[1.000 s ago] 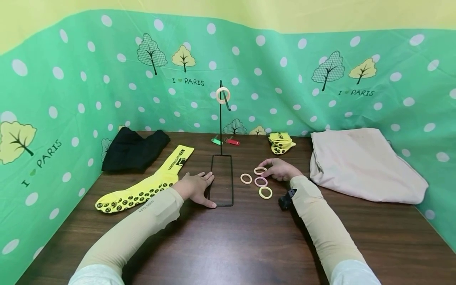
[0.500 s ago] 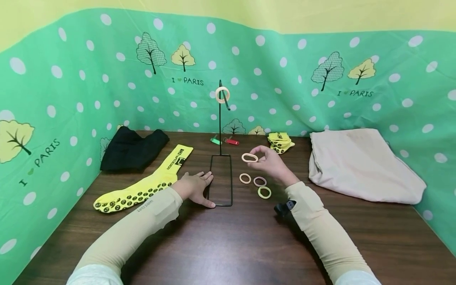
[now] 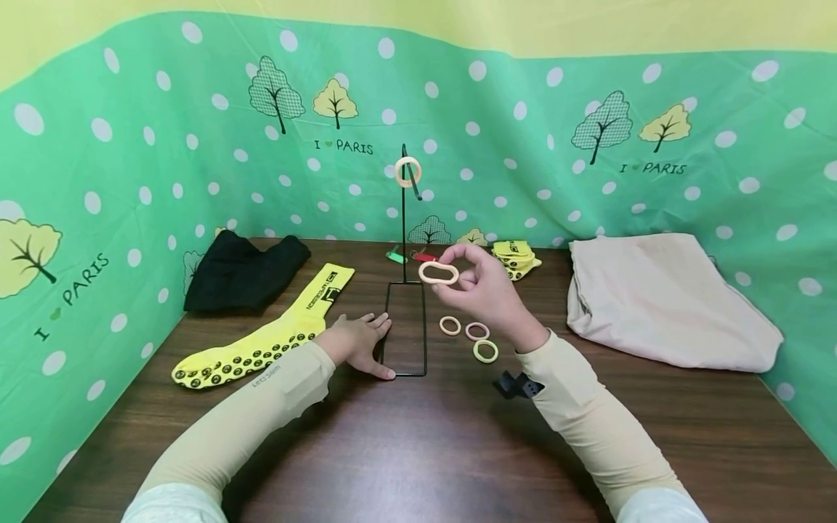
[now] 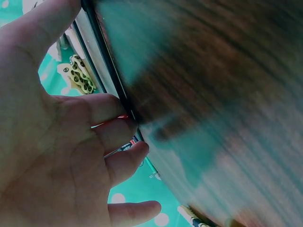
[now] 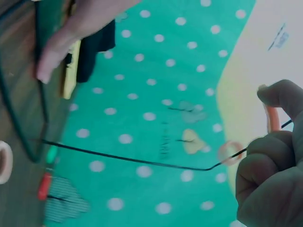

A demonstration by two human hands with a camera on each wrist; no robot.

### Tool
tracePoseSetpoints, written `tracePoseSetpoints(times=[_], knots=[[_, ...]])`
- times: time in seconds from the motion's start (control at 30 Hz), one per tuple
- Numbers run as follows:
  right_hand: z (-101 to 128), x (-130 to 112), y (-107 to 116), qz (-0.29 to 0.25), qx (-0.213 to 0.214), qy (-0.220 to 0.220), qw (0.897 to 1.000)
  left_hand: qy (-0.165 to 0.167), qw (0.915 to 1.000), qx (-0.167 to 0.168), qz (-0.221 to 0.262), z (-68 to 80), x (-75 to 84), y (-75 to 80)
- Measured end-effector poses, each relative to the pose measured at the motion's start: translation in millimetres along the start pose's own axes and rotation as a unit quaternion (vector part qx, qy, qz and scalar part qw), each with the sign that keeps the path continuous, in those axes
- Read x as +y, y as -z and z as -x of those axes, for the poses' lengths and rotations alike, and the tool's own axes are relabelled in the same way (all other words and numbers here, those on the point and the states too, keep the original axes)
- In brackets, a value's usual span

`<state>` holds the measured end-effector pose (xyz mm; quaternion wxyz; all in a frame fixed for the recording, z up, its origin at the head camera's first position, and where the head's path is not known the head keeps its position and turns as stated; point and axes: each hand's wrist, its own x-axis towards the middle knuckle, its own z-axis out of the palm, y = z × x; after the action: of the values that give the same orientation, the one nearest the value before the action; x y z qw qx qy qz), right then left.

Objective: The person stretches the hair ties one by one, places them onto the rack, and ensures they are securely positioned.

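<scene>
Right hand raised above the bench, pinching a pale ring between thumb and fingertips, just right of the wire stand. Another ring hangs on the stand's hook. Left hand lies flat, fingers straight, pressing the stand's base frame. Three loose rings lie on the bench below the raised hand.

Both arms wear long, snug beige sleeves that reach down to the wrists. The left sleeve has small grey letters printed near the wrist. Light, pale cloth shows at the upper arms, by the bottom edge. A small black wrist camera sits under the right wrist. Both hands are bare.
</scene>
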<state>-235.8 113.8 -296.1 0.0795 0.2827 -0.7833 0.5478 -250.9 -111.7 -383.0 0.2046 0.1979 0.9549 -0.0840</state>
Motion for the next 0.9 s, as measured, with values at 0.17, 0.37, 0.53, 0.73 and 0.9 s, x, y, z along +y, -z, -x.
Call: tracePoseSetpoints(times=[0.17, 0.37, 0.53, 0.73, 0.9], knots=[[-1, -22, -1, 0.004, 0.053, 0.114, 0.992, 0.003, 1.0000, -0.002, 0.001, 0.2, 0.8, 0.8], [-14, -43, 0, -0.009, 0.088, 0.222, 0.971, 0.003, 1.0000, -0.003, 0.002, 1.6, 1.6, 2.1], [-29, -55, -2, 0.000, 0.108, 0.248, 0.963, 0.003, 1.0000, -0.003, 0.004, 2.3, 1.3, 2.0], [-51, -53, -6, 0.032, 0.124, 0.232, 0.964, 0.008, 1.0000, -0.003, 0.004, 1.9, 0.8, 1.2], [-65, -43, -8, 0.060, 0.130, 0.180, 0.973, 0.008, 0.9999, -0.008, 0.003, 1.3, 1.5, 1.2]])
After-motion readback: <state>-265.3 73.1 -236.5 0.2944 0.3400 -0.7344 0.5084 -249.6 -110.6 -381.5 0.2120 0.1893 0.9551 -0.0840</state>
